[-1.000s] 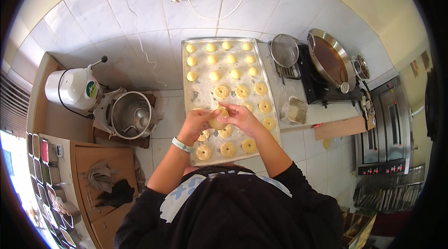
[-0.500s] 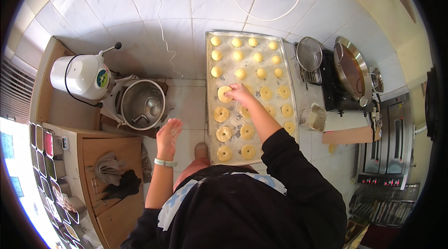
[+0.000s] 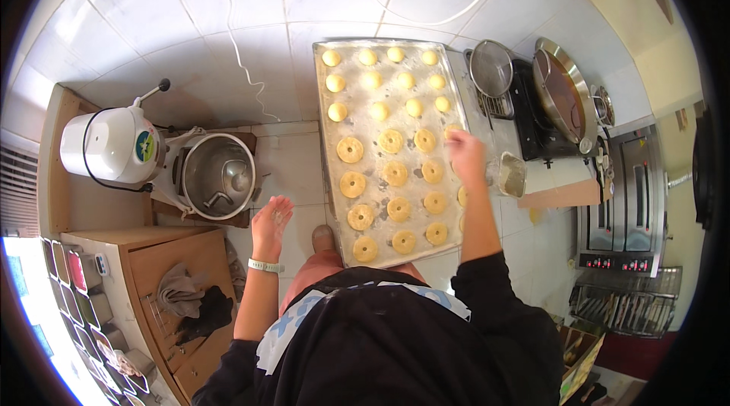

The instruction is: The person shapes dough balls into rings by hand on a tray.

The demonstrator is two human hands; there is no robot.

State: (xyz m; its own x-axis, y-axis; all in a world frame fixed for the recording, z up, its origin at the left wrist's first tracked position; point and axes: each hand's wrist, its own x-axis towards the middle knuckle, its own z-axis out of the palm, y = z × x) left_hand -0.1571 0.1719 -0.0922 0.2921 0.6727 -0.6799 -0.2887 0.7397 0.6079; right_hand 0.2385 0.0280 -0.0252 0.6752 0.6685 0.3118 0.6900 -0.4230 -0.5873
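Rows of yellow dough pieces lie on a large floured metal baking tray (image 3: 325, 178). The far rows are round dough balls (image 3: 379, 110); the nearer rows are flattened dough rings (image 3: 352, 185) with a small hole in the middle. My right hand (image 3: 465, 153) hovers at the tray's right edge, over the end of the fourth row, partly hiding a ring there. Motion smears its fingers, so its grip is unclear. My left hand (image 3: 272, 222), dusted with flour, is held off the tray's left side, fingers stretched out and nothing in it.
Right of the tray stand a clear tub (image 3: 511, 175), a wire sieve (image 3: 491, 69) and a wide pan of dark liquid (image 3: 561, 94) on a black stove (image 3: 534, 128). A white mixer (image 3: 110, 144) with a steel bowl (image 3: 220, 176) is at left, above a wooden cabinet (image 3: 175, 254).
My right hand has left the leftmost ring of the fourth row, which now lies on the tray, and moved to the tray's right edge. My left hand stays open. The view has shifted slightly.
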